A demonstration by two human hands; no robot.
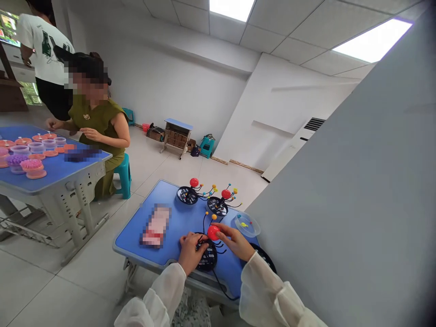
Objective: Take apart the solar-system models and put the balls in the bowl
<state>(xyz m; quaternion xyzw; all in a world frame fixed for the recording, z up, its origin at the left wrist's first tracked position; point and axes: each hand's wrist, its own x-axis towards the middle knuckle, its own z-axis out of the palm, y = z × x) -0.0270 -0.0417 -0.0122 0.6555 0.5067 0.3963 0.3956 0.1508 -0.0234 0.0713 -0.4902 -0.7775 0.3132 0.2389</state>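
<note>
Item: left hand (191, 252) and right hand (235, 243) at wire-armed black disc (207, 260), near edge of blue desk (136, 240).
Left hand curled over disc, apparently steadying it; right hand half open, fingertips pinching red ball (213, 232) above disc. Farther up desk: 2 matching discs (187, 195), clear plastic dish (247, 225).

L sleeve (158, 290) & R sleeve (269, 295): loose, sheer white fabric, lots of creases, wide cuffs ending just behind L hand (190, 252) & R hand (234, 241).
</note>
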